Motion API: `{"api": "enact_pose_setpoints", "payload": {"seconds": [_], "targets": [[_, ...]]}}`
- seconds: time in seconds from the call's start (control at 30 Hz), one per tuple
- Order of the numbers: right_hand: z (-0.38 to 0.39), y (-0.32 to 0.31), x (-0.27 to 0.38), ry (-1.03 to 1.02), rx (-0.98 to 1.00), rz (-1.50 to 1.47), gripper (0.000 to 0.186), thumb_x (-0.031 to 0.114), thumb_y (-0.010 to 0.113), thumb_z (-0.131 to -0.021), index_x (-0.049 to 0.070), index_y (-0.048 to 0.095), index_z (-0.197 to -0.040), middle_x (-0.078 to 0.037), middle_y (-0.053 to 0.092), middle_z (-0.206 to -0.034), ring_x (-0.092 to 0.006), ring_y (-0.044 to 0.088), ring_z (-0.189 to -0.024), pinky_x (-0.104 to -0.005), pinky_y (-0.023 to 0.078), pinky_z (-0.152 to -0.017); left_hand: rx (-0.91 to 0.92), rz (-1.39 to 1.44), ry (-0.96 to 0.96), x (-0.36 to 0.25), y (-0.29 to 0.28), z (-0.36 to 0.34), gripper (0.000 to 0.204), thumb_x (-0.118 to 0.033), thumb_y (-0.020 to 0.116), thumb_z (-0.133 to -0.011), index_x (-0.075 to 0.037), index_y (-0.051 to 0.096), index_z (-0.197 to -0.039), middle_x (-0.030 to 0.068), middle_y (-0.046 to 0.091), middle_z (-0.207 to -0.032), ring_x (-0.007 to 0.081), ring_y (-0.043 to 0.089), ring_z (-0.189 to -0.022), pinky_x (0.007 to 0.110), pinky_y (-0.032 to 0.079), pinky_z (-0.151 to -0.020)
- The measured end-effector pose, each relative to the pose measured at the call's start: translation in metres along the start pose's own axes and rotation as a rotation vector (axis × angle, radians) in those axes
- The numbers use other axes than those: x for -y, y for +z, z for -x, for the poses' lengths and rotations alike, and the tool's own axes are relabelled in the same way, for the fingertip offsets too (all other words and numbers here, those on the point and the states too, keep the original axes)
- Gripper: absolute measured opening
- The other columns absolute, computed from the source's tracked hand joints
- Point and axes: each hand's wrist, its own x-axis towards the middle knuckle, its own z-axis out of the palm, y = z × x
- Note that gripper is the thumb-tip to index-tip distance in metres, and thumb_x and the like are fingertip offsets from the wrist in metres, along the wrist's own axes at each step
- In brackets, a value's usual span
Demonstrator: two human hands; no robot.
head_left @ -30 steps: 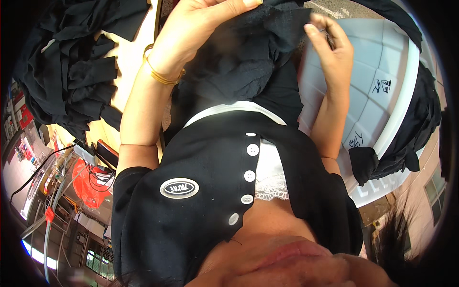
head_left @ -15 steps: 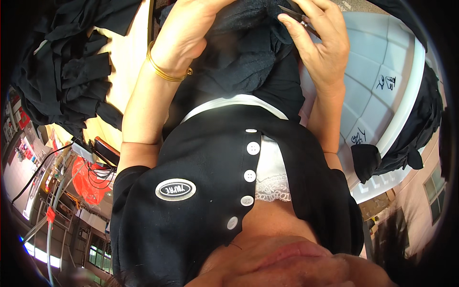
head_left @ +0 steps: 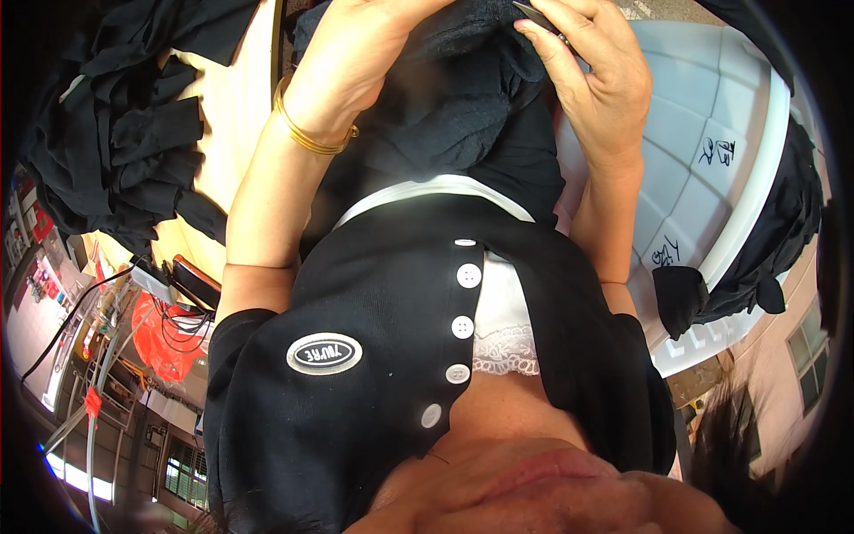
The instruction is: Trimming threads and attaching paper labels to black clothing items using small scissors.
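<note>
Dark cloth (head_left: 445,116) lies bunched over my lap at the top middle. My left hand (head_left: 351,67), a gold bangle at the wrist, is at the upper edge of the cloth; its fingertips run out of the picture, so their grip cannot be seen. My right hand (head_left: 596,80) is closed around small metal snips (head_left: 534,18), the pointed blade aimed up and left over the cloth, close to where my left fingers leave the view.
Dark garments (head_left: 124,142) are heaped on a light wooden table (head_left: 227,107) at left, beside cables and a red bag (head_left: 160,343). A white plastic tub (head_left: 676,116) stands at right, more dark cloth (head_left: 774,231) along its outer side.
My right hand has moved up and left, bringing the snips into clearer view over the cloth. My left fingers have slipped out past the top edge.
</note>
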Motion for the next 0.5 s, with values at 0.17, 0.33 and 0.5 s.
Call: {"api": "enact_pose_setpoints", "payload": {"seconds": [0.17, 0.33, 0.5], "targets": [[0.001, 0.002, -0.001, 0.100, -0.046, -0.140, 0.035, -0.005, 0.073, -0.078, 0.000, 0.070, -0.113, -0.008, 0.062, -0.090, -0.0173, 0.060, -0.081, -0.0257, 0.047, -0.070, 0.323, 0.198, 0.301, 0.006, 0.001, -0.007, 0.013, -0.015, 0.060, -0.100, -0.005, 0.067, -0.104, -0.0012, 0.067, -0.099, 0.0060, 0.060, -0.092, 0.020, 0.046, -0.086], [0.009, 0.007, -0.026, 0.193, 0.007, -0.261, 0.023, -0.003, 0.073, -0.079, -0.002, 0.070, -0.102, -0.002, 0.058, -0.089, -0.0105, 0.054, -0.077, -0.0215, 0.042, -0.070, 0.014, 0.039, 0.000, -0.002, 0.005, 0.000, 0.013, -0.015, 0.061, -0.099, -0.004, 0.067, -0.105, -0.0020, 0.067, -0.097, 0.0053, 0.060, -0.088, 0.018, 0.047, -0.081], [0.015, 0.004, -0.055, 0.185, 0.006, -0.503, 0.014, -0.003, 0.071, -0.087, -0.007, 0.068, -0.100, -0.002, 0.063, -0.097, -0.0075, 0.057, -0.089, -0.0202, 0.043, -0.079, 0.145, -0.189, -0.139, -0.020, 0.002, 0.009, 0.014, -0.010, 0.065, -0.096, -0.002, 0.067, -0.107, -0.0016, 0.068, -0.094, 0.0046, 0.060, -0.081, 0.017, 0.047, -0.072]]}}
